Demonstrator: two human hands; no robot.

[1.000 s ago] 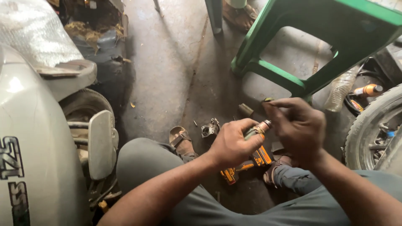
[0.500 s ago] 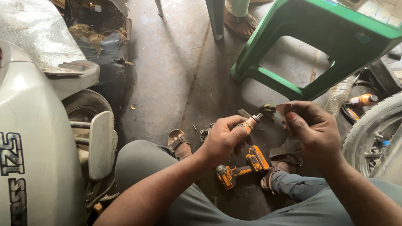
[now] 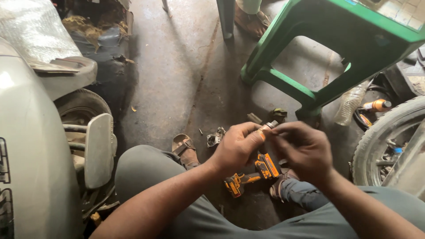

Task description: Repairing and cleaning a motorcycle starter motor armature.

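Metal-tipped part (image 3: 268, 126) tilts up-right, between both hands.

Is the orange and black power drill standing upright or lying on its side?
Lying on its side. The power drill rests flat on the floor, below both hands, untouched.

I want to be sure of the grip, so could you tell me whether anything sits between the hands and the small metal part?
Nothing visible does. The left hand pinches the small metal part directly, and the right hand has its fingertips on the part's tip. The drill lies on the floor below them, apart.
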